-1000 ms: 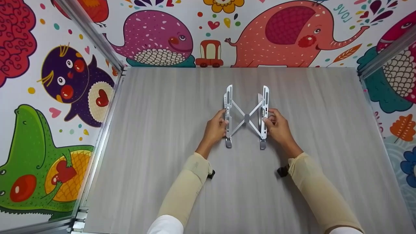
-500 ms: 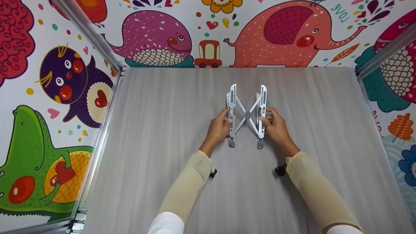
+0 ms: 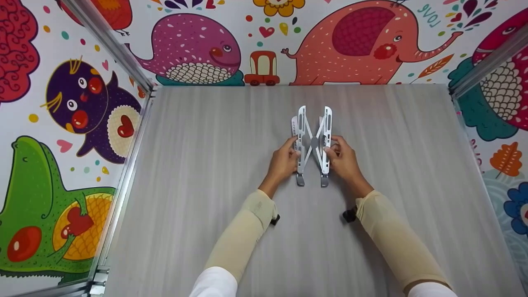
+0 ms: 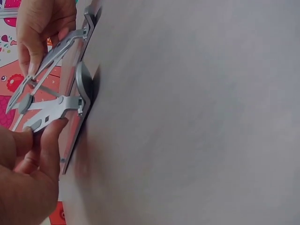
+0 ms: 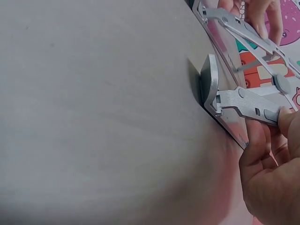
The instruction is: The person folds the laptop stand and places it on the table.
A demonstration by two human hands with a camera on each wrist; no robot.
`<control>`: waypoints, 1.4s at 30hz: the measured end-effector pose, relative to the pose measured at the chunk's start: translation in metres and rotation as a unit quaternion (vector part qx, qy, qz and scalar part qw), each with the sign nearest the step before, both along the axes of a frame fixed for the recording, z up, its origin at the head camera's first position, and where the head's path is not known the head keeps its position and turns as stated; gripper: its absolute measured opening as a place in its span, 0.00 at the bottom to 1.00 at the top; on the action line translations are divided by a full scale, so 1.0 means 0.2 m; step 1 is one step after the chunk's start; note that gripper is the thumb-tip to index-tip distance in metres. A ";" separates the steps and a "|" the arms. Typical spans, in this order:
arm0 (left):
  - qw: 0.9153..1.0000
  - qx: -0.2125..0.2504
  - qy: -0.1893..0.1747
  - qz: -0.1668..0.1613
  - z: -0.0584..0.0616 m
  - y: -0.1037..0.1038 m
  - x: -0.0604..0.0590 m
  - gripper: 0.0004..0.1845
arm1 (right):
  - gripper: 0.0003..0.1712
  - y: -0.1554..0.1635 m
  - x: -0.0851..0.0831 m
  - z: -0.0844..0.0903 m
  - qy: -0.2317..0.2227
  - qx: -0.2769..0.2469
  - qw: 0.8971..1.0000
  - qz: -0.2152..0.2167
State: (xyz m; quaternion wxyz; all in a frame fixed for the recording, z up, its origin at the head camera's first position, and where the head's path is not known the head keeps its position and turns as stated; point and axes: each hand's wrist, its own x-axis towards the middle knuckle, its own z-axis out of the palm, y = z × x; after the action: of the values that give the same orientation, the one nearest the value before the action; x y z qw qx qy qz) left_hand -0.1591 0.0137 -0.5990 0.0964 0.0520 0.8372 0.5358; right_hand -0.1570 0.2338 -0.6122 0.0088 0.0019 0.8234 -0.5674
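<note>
A silver folding stand (image 3: pixel 313 145) lies between the two hands, its long rails running straight away from the person. The left hand (image 3: pixel 284 161) pinches its left rail, the right hand (image 3: pixel 343 161) its right rail. On the grey table (image 3: pixel 206 185) nothing crowds them. The wall beyond reads "LOVE" (image 3: pixel 426 14).

The bench (image 3: pixel 206 185) lies bare to the left, right, near and far of the folding stand (image 3: pixel 313 144), giving open passage. Aluminium rails (image 3: pixel 123 194) and painted walls (image 3: pixel 268 41) block the left, right and far edges.
</note>
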 end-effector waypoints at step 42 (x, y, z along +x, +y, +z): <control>0.930 -0.363 0.045 0.039 0.13 0.27 0.28 0.51 | 0.34 -0.15 -0.29 0.28 0.092 0.165 0.980 0.060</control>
State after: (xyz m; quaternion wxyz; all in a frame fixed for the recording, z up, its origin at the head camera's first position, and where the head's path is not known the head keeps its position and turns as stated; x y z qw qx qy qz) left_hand -0.1033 0.0672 -0.5739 0.0498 0.0050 0.9793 0.1960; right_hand -0.2154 0.2045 -0.5555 -0.0332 -0.0979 0.9017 -0.4198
